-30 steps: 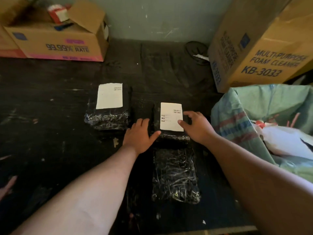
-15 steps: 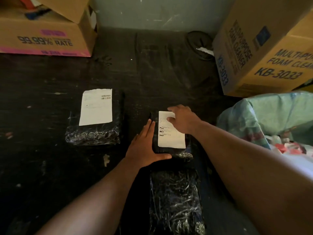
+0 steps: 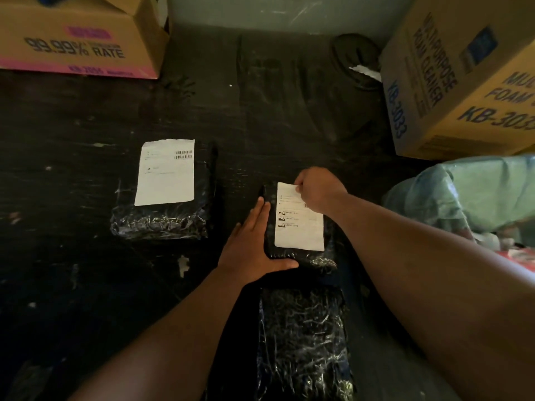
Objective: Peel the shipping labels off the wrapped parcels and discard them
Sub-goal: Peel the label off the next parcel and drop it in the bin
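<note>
Three black plastic-wrapped parcels lie on a dark table. The middle parcel (image 3: pixel 298 257) carries a white shipping label (image 3: pixel 298 227). My right hand (image 3: pixel 318 189) pinches that label at its far right corner with curled fingers. My left hand (image 3: pixel 252 244) lies flat against the parcel's left side, thumb along its near edge. A second parcel (image 3: pixel 162 221) to the left bears its own white label (image 3: pixel 166 172). A third parcel (image 3: pixel 301 342) without a label lies nearest to me.
A cardboard box (image 3: pixel 78 39) stands at the back left and a larger foam-cleaner box (image 3: pixel 451 82) at the back right. A green woven sack (image 3: pixel 469 192) with scraps inside sits at the right. A dark round object (image 3: pixel 356 53) lies near the wall.
My right hand has moved from the label's right edge up to its far corner and curled into a pinch. My left hand has slid along the parcel's left side. The camera has moved closer.
</note>
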`<state>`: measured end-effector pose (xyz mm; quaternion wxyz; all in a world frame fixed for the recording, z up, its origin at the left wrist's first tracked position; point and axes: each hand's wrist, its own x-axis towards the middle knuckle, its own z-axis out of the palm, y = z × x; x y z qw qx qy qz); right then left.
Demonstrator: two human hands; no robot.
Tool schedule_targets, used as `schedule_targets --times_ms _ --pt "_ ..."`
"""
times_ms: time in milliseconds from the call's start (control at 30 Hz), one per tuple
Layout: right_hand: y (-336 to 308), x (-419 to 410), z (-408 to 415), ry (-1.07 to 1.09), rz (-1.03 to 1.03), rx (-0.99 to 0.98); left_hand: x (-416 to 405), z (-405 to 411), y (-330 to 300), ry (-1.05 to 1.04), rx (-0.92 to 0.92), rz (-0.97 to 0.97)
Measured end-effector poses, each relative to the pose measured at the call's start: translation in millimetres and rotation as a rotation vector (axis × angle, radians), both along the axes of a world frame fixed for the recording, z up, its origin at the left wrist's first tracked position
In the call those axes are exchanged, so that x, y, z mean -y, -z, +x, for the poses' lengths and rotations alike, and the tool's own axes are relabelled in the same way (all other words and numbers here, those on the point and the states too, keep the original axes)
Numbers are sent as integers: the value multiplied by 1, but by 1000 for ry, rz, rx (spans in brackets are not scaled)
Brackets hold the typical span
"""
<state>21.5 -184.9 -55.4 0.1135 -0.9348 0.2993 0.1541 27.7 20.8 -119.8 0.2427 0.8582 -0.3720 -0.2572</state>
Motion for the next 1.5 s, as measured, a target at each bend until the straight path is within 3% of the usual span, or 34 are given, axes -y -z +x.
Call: schedule_targets --times_ms 833,1367,1500 --pt "-73 -28 -47 -68 105 217 2 0 -7 27 9 66" --pt "-125 -51 -87 -122 78 226 3 -1 -15 56 91 143" --pt "-141 -49 -93 -51 49 351 2 -2 -17 63 99 153"
